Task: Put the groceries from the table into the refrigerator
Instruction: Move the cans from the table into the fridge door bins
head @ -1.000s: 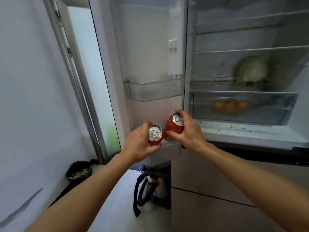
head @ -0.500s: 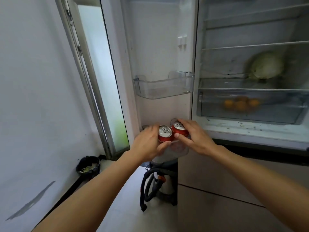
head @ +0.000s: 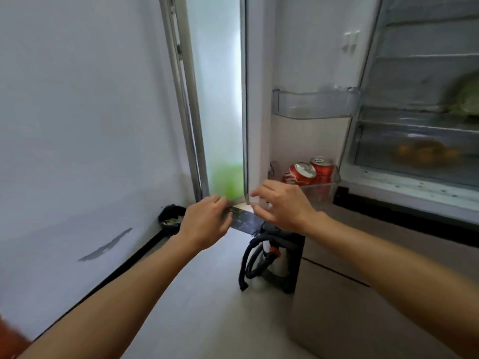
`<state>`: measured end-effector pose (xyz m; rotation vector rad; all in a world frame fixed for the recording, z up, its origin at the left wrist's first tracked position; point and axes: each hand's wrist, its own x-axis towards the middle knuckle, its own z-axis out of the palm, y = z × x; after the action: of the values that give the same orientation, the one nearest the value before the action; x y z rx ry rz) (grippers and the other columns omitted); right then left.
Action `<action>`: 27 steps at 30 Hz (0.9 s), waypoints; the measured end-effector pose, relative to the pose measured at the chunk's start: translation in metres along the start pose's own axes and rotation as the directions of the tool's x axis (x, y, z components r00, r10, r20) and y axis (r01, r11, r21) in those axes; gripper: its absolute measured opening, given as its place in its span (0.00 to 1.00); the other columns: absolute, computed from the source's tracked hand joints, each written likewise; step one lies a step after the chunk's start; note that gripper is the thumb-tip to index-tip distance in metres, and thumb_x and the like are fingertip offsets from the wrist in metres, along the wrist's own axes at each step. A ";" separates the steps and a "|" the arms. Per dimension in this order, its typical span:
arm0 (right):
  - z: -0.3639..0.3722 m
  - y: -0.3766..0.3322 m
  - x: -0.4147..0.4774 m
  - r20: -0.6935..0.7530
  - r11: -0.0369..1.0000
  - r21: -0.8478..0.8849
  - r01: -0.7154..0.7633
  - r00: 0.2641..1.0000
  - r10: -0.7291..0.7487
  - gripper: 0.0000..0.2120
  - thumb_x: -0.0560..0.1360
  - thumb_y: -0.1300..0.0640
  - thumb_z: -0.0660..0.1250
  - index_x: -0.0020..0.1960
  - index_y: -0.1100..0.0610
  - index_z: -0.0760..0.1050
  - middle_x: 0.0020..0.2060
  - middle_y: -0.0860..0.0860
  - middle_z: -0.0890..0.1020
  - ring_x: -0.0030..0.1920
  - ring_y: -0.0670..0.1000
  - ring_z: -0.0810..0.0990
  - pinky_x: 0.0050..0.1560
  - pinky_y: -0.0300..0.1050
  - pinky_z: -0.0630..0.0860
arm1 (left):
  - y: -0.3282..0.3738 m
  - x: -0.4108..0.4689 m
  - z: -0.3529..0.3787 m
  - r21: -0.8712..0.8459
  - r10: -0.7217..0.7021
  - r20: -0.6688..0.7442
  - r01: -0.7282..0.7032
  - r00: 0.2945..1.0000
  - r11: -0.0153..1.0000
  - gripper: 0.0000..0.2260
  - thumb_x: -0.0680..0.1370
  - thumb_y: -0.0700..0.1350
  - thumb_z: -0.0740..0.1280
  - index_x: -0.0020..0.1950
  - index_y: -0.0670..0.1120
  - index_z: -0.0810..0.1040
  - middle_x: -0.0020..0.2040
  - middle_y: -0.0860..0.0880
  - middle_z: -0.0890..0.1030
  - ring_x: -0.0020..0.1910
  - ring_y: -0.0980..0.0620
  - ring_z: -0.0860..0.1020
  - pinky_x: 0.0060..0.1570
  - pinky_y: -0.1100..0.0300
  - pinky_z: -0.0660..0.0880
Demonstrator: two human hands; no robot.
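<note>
Cans [head: 300,174] in lower door bin [head: 327,189]; fingers [head: 262,189] loose

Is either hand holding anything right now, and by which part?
Nothing. The left hand and right hand are empty; both red cans sit in the lower door bin.

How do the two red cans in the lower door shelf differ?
The left can looks tilted, its top tipped toward the camera; the right can stands upright. The right can sits closer to the hinge side than the left can. Both are red, in one door bin.
</note>
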<state>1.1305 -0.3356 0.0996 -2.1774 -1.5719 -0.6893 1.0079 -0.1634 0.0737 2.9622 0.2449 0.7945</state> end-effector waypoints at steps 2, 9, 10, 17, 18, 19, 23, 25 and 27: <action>0.024 -0.031 0.009 0.024 0.996 0.065 0.066 0.997 -0.067 0.13 0.73 0.47 0.62 0.48 0.53 0.80 0.41 0.49 0.81 0.37 0.51 0.79 0.31 0.42 0.72 | -0.022 -0.040 -0.011 0.055 -0.131 0.021 0.130 0.991 0.990 0.10 0.77 0.51 0.63 0.53 0.47 0.76 0.48 0.49 0.79 0.47 0.46 0.77 0.39 0.55 0.72; 0.106 -0.179 0.024 0.152 0.930 0.272 0.248 0.943 -0.296 0.13 0.73 0.46 0.66 0.53 0.53 0.79 0.45 0.50 0.81 0.43 0.52 0.81 0.37 0.46 0.77 | -0.090 -0.209 -0.071 0.224 -0.497 0.065 0.473 0.865 0.852 0.12 0.78 0.52 0.61 0.57 0.48 0.76 0.50 0.50 0.78 0.49 0.48 0.77 0.41 0.56 0.69; 0.113 -0.203 0.026 0.159 0.914 0.294 0.279 0.929 -0.334 0.14 0.73 0.46 0.66 0.53 0.53 0.79 0.46 0.50 0.81 0.43 0.53 0.81 0.38 0.47 0.77 | -0.100 -0.232 -0.082 0.250 -0.532 0.057 0.503 0.845 0.827 0.12 0.78 0.52 0.61 0.57 0.48 0.76 0.50 0.50 0.78 0.49 0.48 0.77 0.41 0.56 0.70; 0.143 -0.378 0.051 0.089 0.784 0.428 0.451 0.842 -0.533 0.16 0.76 0.46 0.64 0.60 0.53 0.77 0.52 0.49 0.81 0.49 0.52 0.80 0.44 0.44 0.74 | -0.168 -0.381 -0.162 0.372 -0.718 -0.027 0.674 0.695 0.638 0.09 0.78 0.52 0.61 0.49 0.49 0.76 0.42 0.53 0.76 0.40 0.53 0.76 0.40 0.55 0.78; 0.150 -0.404 0.056 0.083 0.769 0.438 0.465 0.831 -0.550 0.16 0.77 0.46 0.63 0.60 0.53 0.77 0.53 0.49 0.81 0.50 0.52 0.80 0.44 0.45 0.74 | -0.179 -0.401 -0.173 0.383 -0.731 -0.034 0.684 0.681 0.620 0.08 0.78 0.52 0.61 0.50 0.49 0.75 0.43 0.53 0.75 0.40 0.54 0.75 0.40 0.56 0.77; 0.158 -0.429 0.060 0.086 0.758 0.448 0.474 0.821 -0.564 0.16 0.77 0.46 0.63 0.60 0.53 0.77 0.52 0.49 0.81 0.50 0.52 0.80 0.44 0.46 0.75 | -0.190 -0.420 -0.184 0.391 -0.744 -0.039 0.696 0.667 0.602 0.08 0.79 0.52 0.60 0.50 0.49 0.75 0.43 0.53 0.76 0.41 0.54 0.75 0.40 0.57 0.76; 0.188 -0.531 0.080 0.113 0.728 0.486 0.485 0.790 -0.602 0.15 0.75 0.47 0.64 0.59 0.53 0.77 0.51 0.50 0.80 0.48 0.54 0.80 0.43 0.47 0.75 | -0.239 -0.494 -0.231 0.418 -0.789 -0.056 0.733 0.611 0.538 0.09 0.79 0.52 0.60 0.53 0.50 0.75 0.48 0.53 0.77 0.45 0.53 0.76 0.40 0.58 0.74; 0.197 -0.578 0.087 0.135 0.713 0.501 0.491 0.770 -0.624 0.16 0.76 0.47 0.63 0.60 0.53 0.75 0.52 0.50 0.79 0.49 0.55 0.79 0.44 0.48 0.75 | -0.263 -0.526 -0.254 0.425 -0.814 -0.064 0.754 0.577 0.501 0.09 0.79 0.52 0.60 0.54 0.50 0.75 0.48 0.52 0.77 0.46 0.53 0.76 0.40 0.58 0.74; 0.205 -0.619 0.093 0.130 0.684 0.524 0.508 0.746 -0.653 0.16 0.76 0.47 0.63 0.60 0.53 0.75 0.52 0.50 0.79 0.49 0.54 0.79 0.44 0.47 0.75 | -0.286 -0.555 -0.273 0.425 -0.840 -0.075 0.779 0.538 0.461 0.10 0.79 0.53 0.60 0.54 0.50 0.75 0.48 0.52 0.77 0.47 0.52 0.77 0.41 0.56 0.74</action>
<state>0.6015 0.0429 -0.0068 -1.4516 -2.3637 -0.0831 0.3585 0.0303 0.0070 2.6113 1.8660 0.3807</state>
